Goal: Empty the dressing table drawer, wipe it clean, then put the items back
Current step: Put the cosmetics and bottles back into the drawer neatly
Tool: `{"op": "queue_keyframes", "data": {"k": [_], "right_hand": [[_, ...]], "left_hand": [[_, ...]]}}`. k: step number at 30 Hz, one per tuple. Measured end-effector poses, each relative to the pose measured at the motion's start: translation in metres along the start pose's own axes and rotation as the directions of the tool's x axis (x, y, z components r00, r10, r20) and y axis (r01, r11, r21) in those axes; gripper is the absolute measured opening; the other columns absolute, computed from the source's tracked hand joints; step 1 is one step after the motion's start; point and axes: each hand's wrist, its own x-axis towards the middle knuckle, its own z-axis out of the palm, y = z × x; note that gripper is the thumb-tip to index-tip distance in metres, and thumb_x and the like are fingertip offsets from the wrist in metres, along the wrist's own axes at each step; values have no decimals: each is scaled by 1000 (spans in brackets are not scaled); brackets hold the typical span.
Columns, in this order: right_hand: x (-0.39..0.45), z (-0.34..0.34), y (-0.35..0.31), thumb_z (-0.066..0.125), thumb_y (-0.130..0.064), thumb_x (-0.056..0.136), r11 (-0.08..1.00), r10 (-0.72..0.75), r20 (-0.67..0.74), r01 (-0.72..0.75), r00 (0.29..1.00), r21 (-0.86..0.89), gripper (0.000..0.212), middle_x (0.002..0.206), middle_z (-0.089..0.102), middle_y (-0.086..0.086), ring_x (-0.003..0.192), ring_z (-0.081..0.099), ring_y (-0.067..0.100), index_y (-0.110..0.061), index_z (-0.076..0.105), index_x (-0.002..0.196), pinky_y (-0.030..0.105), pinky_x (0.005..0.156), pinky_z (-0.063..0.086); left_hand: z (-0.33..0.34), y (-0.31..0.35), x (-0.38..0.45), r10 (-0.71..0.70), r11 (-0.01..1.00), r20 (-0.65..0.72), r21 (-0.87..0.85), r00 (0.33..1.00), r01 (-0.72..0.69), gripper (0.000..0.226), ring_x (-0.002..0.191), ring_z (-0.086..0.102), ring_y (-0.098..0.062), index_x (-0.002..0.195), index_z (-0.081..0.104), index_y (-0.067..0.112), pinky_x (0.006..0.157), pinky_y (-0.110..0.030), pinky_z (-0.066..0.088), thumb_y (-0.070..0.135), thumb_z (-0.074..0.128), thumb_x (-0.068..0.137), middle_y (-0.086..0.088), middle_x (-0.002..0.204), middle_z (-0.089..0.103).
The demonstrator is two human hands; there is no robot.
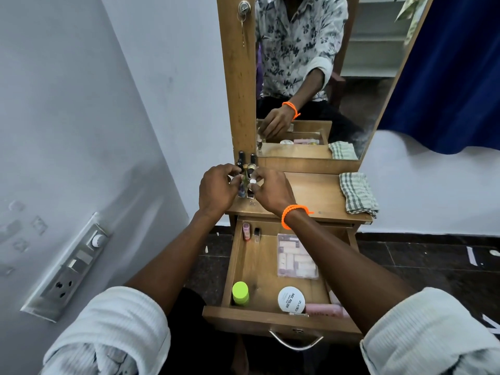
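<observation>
Small bottles (244,182) pinched by both hands

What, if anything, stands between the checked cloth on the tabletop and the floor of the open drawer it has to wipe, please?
The drawer is not empty yet. A clear makeup box, a green-capped bottle, a round white tub, a pink tube and two small bottles lie on its floor. The cloth lies untouched; both hands hold small bottles on the tabletop.
</observation>
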Motion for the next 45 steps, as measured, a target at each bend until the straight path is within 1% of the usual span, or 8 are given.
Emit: {"op": "queue_keyframes", "data": {"k": [8, 14, 20, 26, 31, 35, 39, 45], "right_hand": [[-23, -16, 7, 74, -18, 81, 987, 28, 7, -29, 1000, 155, 12, 88, 69, -9, 81, 67, 14, -24, 69, 91, 38, 73, 59], [-52, -26, 2, 73, -17, 85, 985, -13, 32, 7, 999, 175, 12, 87, 67, -6, 74, 64, 14, -24, 66, 91, 30, 67, 55], [-77, -11, 13, 71, -21, 87, 989, 44, 113, -59, 993, 136, 13, 92, 70, 0, 83, 67, 19, -20, 71, 100, 33, 73, 57], [-96, 11, 30, 70, -12, 81, 985, 134, 205, -153, 969, 81, 11, 76, 70, -1, 70, 65, 16, -22, 68, 82, 27, 63, 52], [-105, 30, 41, 65, -5, 80, 976, 179, 256, -205, 950, 78, 20, 74, 68, -2, 61, 61, 2, -25, 63, 77, 11, 50, 39], [-106, 40, 43, 65, -7, 76, 978, 178, 246, -198, 953, 61, 22, 74, 65, -4, 69, 60, 15, -28, 63, 77, 20, 63, 39], [-105, 45, 45, 62, -5, 78, 981, 174, 247, -190, 953, 41, 21, 84, 71, 3, 75, 62, 20, -20, 73, 89, 23, 66, 42], [-105, 45, 44, 55, -2, 77, 991, 121, 227, -132, 966, 32, 27, 82, 71, 7, 74, 63, 26, -19, 72, 89, 32, 66, 52]], "left_hand": [[-16, 18, -21, 17, 997, 31, -80, 999, -14, 23, 80, 68, -9, 111, 79, 15, 74, -22, 52, 25, 79, 91, 1, 104, 79], [-25, 20, -45, 27, 983, 79, -183, 996, -12, 18, 74, 66, 1, 104, 81, 22, 68, -18, 51, 24, 83, 87, 14, 88, 74], [-13, 6, -74, -27, 981, 182, -182, 983, 61, 20, 79, 70, 0, 107, 81, 20, 71, -18, 52, 22, 83, 87, 10, 91, 77], [8, -11, -100, -79, 985, 265, -126, 961, 115, 21, 81, 70, 0, 105, 82, 21, 78, -22, 56, 17, 83, 85, 8, 92, 80], [17, -19, -110, -61, 993, 317, -79, 946, 91, 21, 84, 72, -1, 100, 84, 25, 75, -12, 53, 11, 78, 86, 11, 94, 81], [23, -26, -114, -73, 992, 328, -71, 942, 102, 29, 80, 73, -5, 98, 84, 29, 70, -22, 56, 8, 75, 80, 8, 90, 81], [29, -29, -116, -69, 996, 314, -36, 947, 84, 37, 69, 70, -8, 92, 82, 34, 59, -24, 52, 3, 69, 75, 7, 79, 78], [33, -31, -114, -65, 994, 300, -61, 952, 87, 35, 71, 70, -8, 94, 84, 31, 63, -30, 58, 3, 70, 77, 7, 81, 78]]}}
